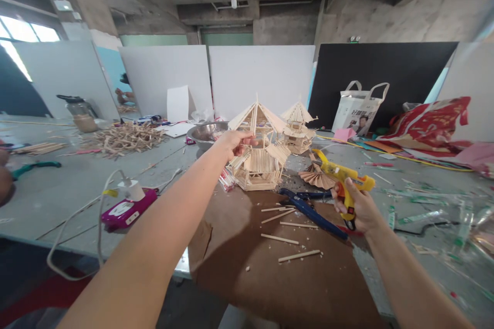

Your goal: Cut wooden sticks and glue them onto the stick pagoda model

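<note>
A model pavilion (257, 164) built of thin wooden sticks stands in front of me, with a pointed roof over an open middle and a railed base. Against its left side is my left hand (234, 144), fingers curled and pinched near the posts; what lies between the fingertips is hidden. My right hand (358, 205) grips a yellow hot glue gun (339, 172), its nozzle pointing left toward the pavilion. Below the gun lie blue-handled pliers (314, 214). Several loose sticks (299, 256) are scattered on the brown board (239, 247).
Behind stands a second stick pavilion (297, 131), beside a metal bowl (206, 132). Further left are a stick pile (127, 139) and a purple power strip (129, 209) with a cable. On the right are glue sticks, plastic wrappers (428, 216) and a white bag (357, 110).
</note>
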`<state>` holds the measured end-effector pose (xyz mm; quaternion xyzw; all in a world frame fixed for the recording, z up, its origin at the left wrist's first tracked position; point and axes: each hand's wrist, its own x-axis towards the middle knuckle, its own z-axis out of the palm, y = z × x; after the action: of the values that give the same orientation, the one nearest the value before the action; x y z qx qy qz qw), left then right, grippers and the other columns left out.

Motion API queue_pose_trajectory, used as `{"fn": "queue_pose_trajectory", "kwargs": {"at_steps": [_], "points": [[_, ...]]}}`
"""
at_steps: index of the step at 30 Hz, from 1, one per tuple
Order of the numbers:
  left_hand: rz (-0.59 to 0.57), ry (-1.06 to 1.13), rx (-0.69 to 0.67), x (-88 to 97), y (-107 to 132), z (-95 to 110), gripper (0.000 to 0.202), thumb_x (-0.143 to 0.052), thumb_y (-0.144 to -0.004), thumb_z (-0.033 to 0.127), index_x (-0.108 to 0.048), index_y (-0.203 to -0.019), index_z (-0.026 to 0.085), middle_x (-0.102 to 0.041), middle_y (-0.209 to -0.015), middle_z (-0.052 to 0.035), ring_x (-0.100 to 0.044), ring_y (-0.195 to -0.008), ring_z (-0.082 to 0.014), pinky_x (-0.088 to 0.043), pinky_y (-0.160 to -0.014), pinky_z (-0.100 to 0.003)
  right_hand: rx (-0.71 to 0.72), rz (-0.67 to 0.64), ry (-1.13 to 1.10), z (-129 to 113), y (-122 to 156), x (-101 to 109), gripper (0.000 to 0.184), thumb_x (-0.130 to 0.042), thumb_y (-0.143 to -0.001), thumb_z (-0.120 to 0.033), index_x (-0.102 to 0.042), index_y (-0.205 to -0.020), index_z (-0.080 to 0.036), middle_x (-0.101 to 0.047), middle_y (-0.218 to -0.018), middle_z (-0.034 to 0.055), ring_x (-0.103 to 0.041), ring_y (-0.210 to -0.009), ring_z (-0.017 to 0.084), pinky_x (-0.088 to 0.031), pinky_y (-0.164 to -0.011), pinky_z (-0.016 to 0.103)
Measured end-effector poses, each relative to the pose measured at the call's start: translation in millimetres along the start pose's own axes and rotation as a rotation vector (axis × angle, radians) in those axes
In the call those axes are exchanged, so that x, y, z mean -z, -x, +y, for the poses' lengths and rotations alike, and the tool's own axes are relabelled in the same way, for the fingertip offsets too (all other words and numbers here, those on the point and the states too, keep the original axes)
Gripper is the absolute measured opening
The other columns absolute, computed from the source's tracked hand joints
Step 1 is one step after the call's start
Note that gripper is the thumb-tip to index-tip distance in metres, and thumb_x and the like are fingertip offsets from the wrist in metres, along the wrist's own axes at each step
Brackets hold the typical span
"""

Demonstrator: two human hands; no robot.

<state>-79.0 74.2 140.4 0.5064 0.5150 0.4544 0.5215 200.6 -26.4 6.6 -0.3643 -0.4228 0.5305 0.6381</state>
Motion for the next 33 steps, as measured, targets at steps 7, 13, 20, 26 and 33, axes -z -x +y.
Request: {"fn": "queue_pose_trajectory", "kwargs": {"at_steps": [7,13,20,26,33], "points": [[-0.046,0.027,0.016,3.7,-4.1,-2.6,0.017,-0.061,-0.065,0.025,-0.063,-0.067,0.009,-0.063,-0.058,-0.0083,-0.03,-0.029,-0.001,-0.016,-0.032,-0.018,0.002,0.001,0.004,0.2,-0.1,0.6,0.033,-0.057,-0.065,-0.05,-0.052,-0.065,-0.018,-0.056,-0.055,-0.0026,-0.038,-0.028,0.003,-0.037,-0.033,0.02],[-0.04,0.037,0.005,2.2,-4.4,-4.1,0.019,-0.06,-0.066,0.027,-0.063,-0.067,0.008,-0.063,-0.057,-0.0077,-0.03,-0.028,-0.0011,-0.017,-0.031,-0.017,0.009,-0.008,-0.008,0.5,-1.3,0.4,0.033,-0.056,-0.065,-0.05,-0.052,-0.065,-0.017,-0.055,-0.054,-0.0031,-0.038,-0.028,0.003,-0.037,-0.033,0.019],[-0.02,0.032,-0.017,-1.9,-3.0,0.2,0.017,-0.061,-0.066,0.025,-0.061,-0.063,0.008,-0.062,-0.053,-0.0075,-0.029,-0.027,-0.0016,-0.017,-0.028,-0.017,0.005,-0.009,-0.044,-1.8,-1.7,-3.9,0.033,-0.057,-0.065,-0.049,-0.052,-0.065,-0.017,-0.056,-0.053,-0.0033,-0.038,-0.027,0.003,-0.035,-0.031,0.018],[-0.012,0.014,-0.037,-2.1,-4.9,1.8,0.015,-0.06,-0.067,0.023,-0.06,-0.064,0.009,-0.061,-0.05,-0.0069,-0.031,-0.027,-0.0021,-0.02,-0.026,-0.016,0.008,-0.012,-0.031,-2.5,-3.4,-6.6,0.034,-0.057,-0.064,-0.05,-0.051,-0.065,-0.017,-0.056,-0.052,-0.0033,-0.039,-0.027,0.003,-0.032,-0.029,0.017],[-0.02,0.013,-0.04,4.0,-16.0,-2.2,0.018,-0.062,-0.065,0.027,-0.061,-0.064,0.009,-0.063,-0.054,-0.0073,-0.032,-0.027,-0.0023,-0.021,-0.025,-0.016,0.031,-0.008,-0.014,-2.1,-4.8,-7.0,0.033,-0.057,-0.066,-0.049,-0.052,-0.065,-0.017,-0.056,-0.051,-0.0036,-0.039,-0.027,0.003,-0.033,-0.029,0.017]]}}
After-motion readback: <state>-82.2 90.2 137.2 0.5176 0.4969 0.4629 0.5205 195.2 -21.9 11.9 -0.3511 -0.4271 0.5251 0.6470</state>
